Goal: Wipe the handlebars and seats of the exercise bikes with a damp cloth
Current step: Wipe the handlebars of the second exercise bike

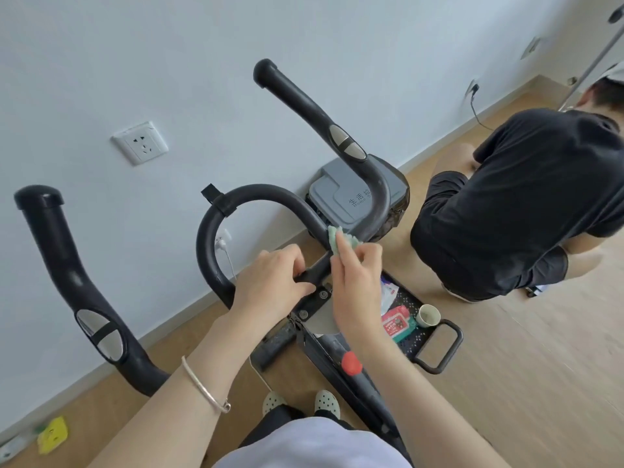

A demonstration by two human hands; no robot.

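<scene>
The exercise bike's black handlebar (216,217) loops in front of me, with one grip rising at the left (64,265) and another at the upper middle (304,103). My left hand (270,282) grips the centre bar just above the mounting bracket (315,305). My right hand (354,275) pinches a small pale green cloth (336,239) and presses it against the bar where the loop crosses. The bike's seat is not in view.
A person in a black shirt (526,204) crouches on the wooden floor at the right. A grey bin (341,194) stands by the wall. A black tray (429,336) holds a wipes pack and a small cup. A wall socket (140,143) and a yellow object (52,434) lie left.
</scene>
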